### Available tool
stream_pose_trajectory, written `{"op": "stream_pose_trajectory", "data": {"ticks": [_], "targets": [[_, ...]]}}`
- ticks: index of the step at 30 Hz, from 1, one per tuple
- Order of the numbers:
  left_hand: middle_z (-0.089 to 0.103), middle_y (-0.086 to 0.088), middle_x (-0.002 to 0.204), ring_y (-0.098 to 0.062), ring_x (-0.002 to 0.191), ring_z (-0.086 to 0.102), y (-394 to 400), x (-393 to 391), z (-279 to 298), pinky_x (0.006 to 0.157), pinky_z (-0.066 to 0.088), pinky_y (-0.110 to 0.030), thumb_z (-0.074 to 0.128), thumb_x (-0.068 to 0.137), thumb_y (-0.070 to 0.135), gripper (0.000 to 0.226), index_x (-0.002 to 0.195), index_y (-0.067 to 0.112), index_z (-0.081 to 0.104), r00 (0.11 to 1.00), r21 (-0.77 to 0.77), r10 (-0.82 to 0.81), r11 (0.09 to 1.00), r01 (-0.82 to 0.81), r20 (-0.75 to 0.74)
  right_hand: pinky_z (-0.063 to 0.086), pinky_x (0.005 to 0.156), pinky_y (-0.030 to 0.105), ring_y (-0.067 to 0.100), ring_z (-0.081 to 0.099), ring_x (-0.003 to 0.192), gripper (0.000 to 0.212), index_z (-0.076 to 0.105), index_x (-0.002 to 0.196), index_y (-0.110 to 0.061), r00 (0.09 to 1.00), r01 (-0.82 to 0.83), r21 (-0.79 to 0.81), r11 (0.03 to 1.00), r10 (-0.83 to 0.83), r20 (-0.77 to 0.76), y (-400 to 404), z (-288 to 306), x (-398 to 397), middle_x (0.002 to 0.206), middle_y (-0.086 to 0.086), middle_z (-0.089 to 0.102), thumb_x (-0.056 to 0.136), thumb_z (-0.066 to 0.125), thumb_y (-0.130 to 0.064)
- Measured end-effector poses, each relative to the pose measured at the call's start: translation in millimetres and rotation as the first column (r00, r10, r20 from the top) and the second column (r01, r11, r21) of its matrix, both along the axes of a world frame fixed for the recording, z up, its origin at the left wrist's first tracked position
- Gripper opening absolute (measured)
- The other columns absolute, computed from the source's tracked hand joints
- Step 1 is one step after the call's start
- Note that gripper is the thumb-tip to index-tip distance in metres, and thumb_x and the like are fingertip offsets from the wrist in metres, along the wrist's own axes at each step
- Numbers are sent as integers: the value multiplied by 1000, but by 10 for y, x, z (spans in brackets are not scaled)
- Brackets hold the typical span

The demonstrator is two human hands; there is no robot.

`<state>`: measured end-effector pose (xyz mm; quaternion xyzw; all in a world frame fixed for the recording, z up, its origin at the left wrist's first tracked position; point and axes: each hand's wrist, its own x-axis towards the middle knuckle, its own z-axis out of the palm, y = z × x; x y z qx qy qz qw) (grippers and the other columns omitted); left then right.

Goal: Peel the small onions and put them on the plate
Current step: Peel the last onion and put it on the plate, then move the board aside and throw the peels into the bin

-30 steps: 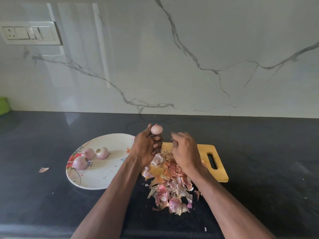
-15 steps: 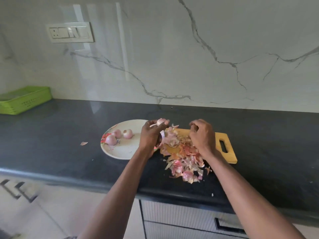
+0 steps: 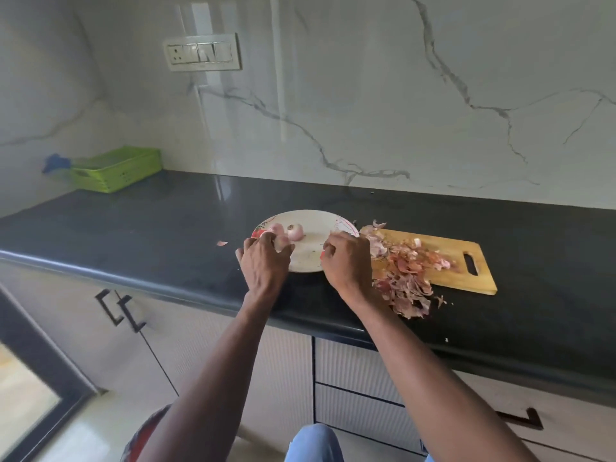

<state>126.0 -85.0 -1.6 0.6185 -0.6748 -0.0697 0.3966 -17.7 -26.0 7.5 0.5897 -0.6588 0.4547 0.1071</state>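
A white floral plate (image 3: 313, 219) sits on the black counter with two peeled small onions (image 3: 295, 231) at its left side. My left hand (image 3: 265, 265) hovers over the plate's left edge and grips a pale peeled onion (image 3: 282, 243) at its fingertips, close to the other onions. My right hand (image 3: 346, 260) is over the plate's right rim with its fingers curled; I see nothing in it. A heap of onion skins (image 3: 405, 281) covers the left end of the wooden cutting board (image 3: 466, 271) and spills toward the counter's front edge.
A green plastic basket (image 3: 115, 168) stands at the far left against the marble wall. One loose bit of skin (image 3: 221, 243) lies left of the plate. The counter's front edge (image 3: 186, 288) runs just below my hands, with cabinet doors underneath.
My left hand carried the onion left from above the board to the plate. My right hand followed left to the plate's right rim. The view has pulled back and turned left.
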Motion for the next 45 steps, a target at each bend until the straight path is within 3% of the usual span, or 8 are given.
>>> {"op": "stream_pose_trajectory", "data": {"ticks": [7, 14, 19, 22, 26, 34, 41, 45], "targets": [[57, -10, 118, -30, 116, 39, 7, 17, -32, 97, 27, -36, 69, 88, 52, 53, 126, 16, 67, 993, 30, 26, 999, -30, 115, 51, 69, 37, 30, 63, 64, 17, 72, 67, -4, 998, 20, 35, 999, -18, -56, 49, -88, 62, 69, 9, 70, 74, 59, 4], [66, -12, 118, -32, 113, 54, 294, -230, 48, 100, 41, -41, 60, 101, 35, 34, 115, 6, 71, 940, -197, -227, 964, 180, -254, 57, 77, 35, 30, 67, 88, 25, 76, 90, 2, 999, -46, -8, 999, 46, 20, 180, 36, -79, 95, 14, 73, 80, 56, 11], [61, -8, 68, -26, 66, 50, 563, -733, 176, 63, 43, -41, 49, 100, 22, 33, 79, 2, 64, 788, -49, -423, 891, 451, -447, 55, 81, 30, 25, 69, 89, 19, 77, 91, -1, 995, 37, -92, 995, -28, 99, 447, 170, -461, 95, 12, 74, 85, 60, 5], [60, -11, 63, -30, 66, 53, 544, -902, 346, 60, 36, -36, 49, 89, 10, 26, 64, 6, 57, 853, 186, -377, 867, 462, -360, 50, 75, 26, 24, 68, 90, 18, 76, 96, -2, 976, 173, -32, 984, -167, 137, 660, 228, -832, 100, 11, 73, 88, 60, 2], [72, -25, 97, -40, 92, 65, 505, -989, 383, 73, 45, -35, 50, 84, 9, 26, 93, -3, 71, 922, 346, -324, 858, 380, -210, 51, 80, 31, 28, 65, 102, 26, 72, 109, 0, 888, 401, 154, 903, -425, 175, 872, 158, -1416, 115, 13, 69, 88, 57, 3], [67, -20, 81, -41, 74, 56, 799, -1028, 182, 63, 35, -35, 51, 83, 1, 15, 70, 3, 58, 962, 195, -265, 942, 273, -65, 53, 93, 45, 36, 60, 107, 24, 70, 111, 4, 841, 497, 320, 806, -538, 49, 940, -140, -1800, 118, 20, 68, 91, 58, 0], [71, -22, 93, -38, 85, 61, 658, -1044, 78, 73, 43, -38, 51, 85, 0, 21, 92, -5, 71, 976, 136, -194, 969, 206, -94, 58, 81, 46, 35, 65, 93, 18, 73, 97, 5, 847, 491, 296, 819, -528, 57, 896, -208, -1842, 104, 19, 72, 86, 58, 7], [68, -22, 112, -41, 105, 55, 620, -1044, 42, 93, 38, -44, 52, 82, 0, 37, 114, 1, 70, 976, 12, -206, 978, 208, -66, 59, 82, 48, 36, 66, 98, 24, 72, 104, 7, 848, 480, 280, 831, -521, 95, 902, -198, -1827, 110, 20, 71, 86, 56, 9]]}}
